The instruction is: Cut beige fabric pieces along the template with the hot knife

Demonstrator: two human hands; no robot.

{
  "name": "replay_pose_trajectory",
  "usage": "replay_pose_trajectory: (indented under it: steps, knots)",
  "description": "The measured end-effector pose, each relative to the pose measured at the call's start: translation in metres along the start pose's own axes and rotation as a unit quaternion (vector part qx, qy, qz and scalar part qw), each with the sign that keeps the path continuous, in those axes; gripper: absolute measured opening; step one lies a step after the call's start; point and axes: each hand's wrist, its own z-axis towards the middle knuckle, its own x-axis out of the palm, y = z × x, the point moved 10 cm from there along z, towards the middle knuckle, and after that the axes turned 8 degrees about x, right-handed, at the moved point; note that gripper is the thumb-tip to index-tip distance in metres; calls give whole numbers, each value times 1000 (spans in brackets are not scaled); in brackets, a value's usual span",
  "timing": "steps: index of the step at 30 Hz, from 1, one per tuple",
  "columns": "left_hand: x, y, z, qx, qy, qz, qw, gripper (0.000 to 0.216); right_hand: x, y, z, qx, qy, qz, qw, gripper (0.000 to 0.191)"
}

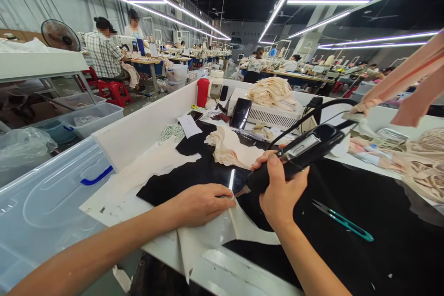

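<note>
My right hand (282, 189) is wrapped around a black corded handheld tool (305, 148) with a pointed metal tip. The tip meets the edge of a cream fabric piece (251, 227), close to my left fingertips. With thumb and fingers closed, my left hand (204, 203) pinches that fabric's edge; the exact grip is partly hidden by the fingers. The fabric lies partly on a black mat (340, 249) and drapes over the table's front edge. Beyond my hands sits a stack of cream cut fabric (234, 145). Teal thread snips (347, 224) lie right of my right forearm.
A phone (241, 113) leans on a white vented box (274, 114) topped with cream fabric pieces (272, 92). A red bottle (203, 92) stands near the raised table wall (149, 125). Peach strips (405, 78) hang at right by the tool's cord. Clear bins (52, 212) stand at left.
</note>
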Motion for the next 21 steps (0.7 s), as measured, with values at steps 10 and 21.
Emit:
replay_pose_trajectory:
  steps: [10,21]
  knots:
    - [0,1,-1,3,-1,-3,1000,29,-6,8,-4,5,2,35,999,40]
    - [-1,1,-2,2,-6,-2,1000,29,-6,9,-9,-10,9,14,1000,35]
